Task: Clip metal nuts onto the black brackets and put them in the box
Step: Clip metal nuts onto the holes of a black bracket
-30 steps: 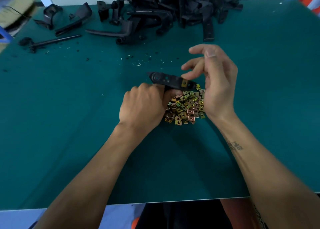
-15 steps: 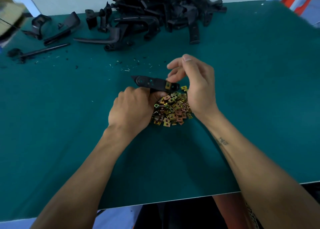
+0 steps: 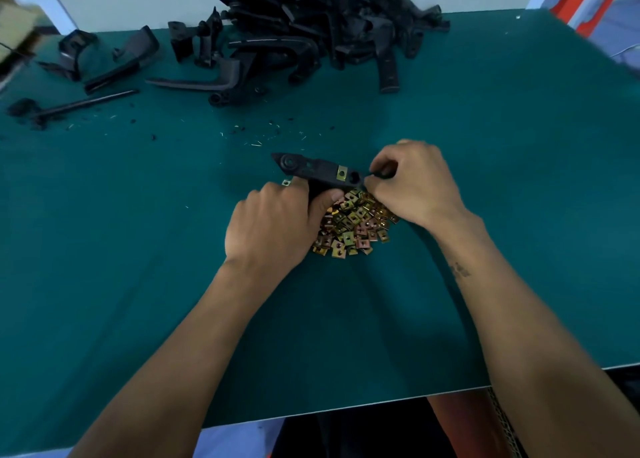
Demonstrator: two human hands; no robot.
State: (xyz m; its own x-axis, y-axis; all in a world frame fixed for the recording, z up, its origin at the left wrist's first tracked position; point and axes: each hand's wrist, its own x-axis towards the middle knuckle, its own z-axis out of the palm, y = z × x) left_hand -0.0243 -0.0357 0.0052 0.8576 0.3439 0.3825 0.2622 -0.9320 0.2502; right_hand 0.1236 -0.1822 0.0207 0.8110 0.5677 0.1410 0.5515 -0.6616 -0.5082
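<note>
Right hand (image 3: 414, 184): fingers (image 3: 375, 180) curling together at the near end of the black bracket (image 3: 320, 172), seemingly pinching or pressing there; whether a fresh nut is sitting between them cannot be told. Left hand (image 3: 273, 225): fingers wrapping the bracket's lower part from below, closing on it, probably steadying it so the other hand can be pushing a clip home. Bracket: lying roughly level, just above the surface, its rounded tip pointing away to the left. Clipped nut (image 3: 342, 172): one brass-coloured clip already sitting across the bracket, beside an open hole that likely is awaiting the next one. Loose metal nuts (image 3: 353, 225): a heap resting directly under both hands, apparently kept there for short reaches. Bracket stock (image 3: 311, 31): a black pile waiting at the far edge, well apart, with a few strays toward the left. Green surface (image 3: 138, 249): carrying everything, flecked with small debris. Box: not appearing in view, so the depositing step is looking not yet begun for this piece.
</note>
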